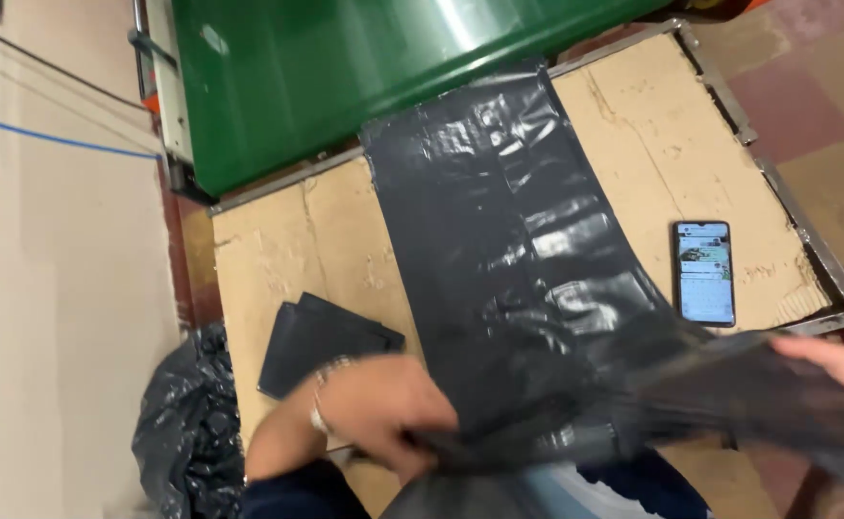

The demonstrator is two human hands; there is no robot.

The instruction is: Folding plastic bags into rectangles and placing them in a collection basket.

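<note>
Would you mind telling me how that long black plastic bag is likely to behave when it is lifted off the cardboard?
The black plastic bag will probably be floppy: it wrinkles where it lies flat and bunches between the left hand and right hand. It looks thin, so likely very light. Its glossy surface suggests it may slide easily on the cardboard.

Head camera looks steeply down, close over the cardboard-covered table.

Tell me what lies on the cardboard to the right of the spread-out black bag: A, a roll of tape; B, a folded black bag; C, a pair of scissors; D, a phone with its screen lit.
D: a phone with a lit screen lies on the cardboard, right of the black bag.
</note>
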